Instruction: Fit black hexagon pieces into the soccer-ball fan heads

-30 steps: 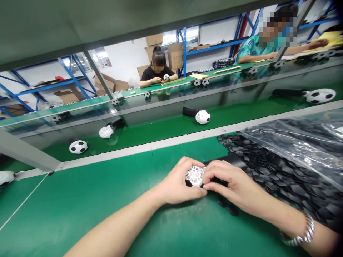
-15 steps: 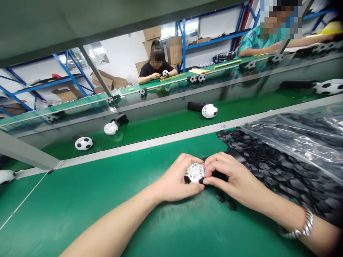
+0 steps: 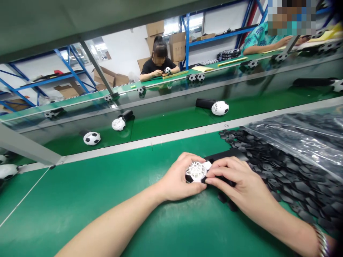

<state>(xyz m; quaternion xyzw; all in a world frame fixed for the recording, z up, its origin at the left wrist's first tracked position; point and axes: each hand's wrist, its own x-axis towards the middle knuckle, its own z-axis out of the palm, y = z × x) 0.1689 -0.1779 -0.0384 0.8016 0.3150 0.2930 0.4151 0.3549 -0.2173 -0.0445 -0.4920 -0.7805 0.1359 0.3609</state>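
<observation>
A white ball-shaped piece (image 3: 196, 171) with an openwork face and black patches is gripped between the thumb and fingers of my left hand (image 3: 180, 178). A black handle (image 3: 227, 154) extends from behind it to the right, partly hidden by my right hand (image 3: 233, 178). My right thumb and fingertips are pinched together at the ball's right edge; whatever lies between them is too small to make out. Black flat pieces (image 3: 284, 175) are heaped on the green table (image 3: 107, 214) to the right, and a few lie under my right hand.
Clear plastic bag (image 3: 302, 142) lies over the heap. Beyond a pale metal rail (image 3: 139, 143), a green belt (image 3: 160, 123) carries soccer-ball pieces with black handles (image 3: 220, 107). Slanted posts stand at left. Two people sit across; one (image 3: 160, 60) holds a ball piece.
My right hand has shifted slightly right and down, uncovering a white part of the ball's upper right. Items on the belt appear farther right.
</observation>
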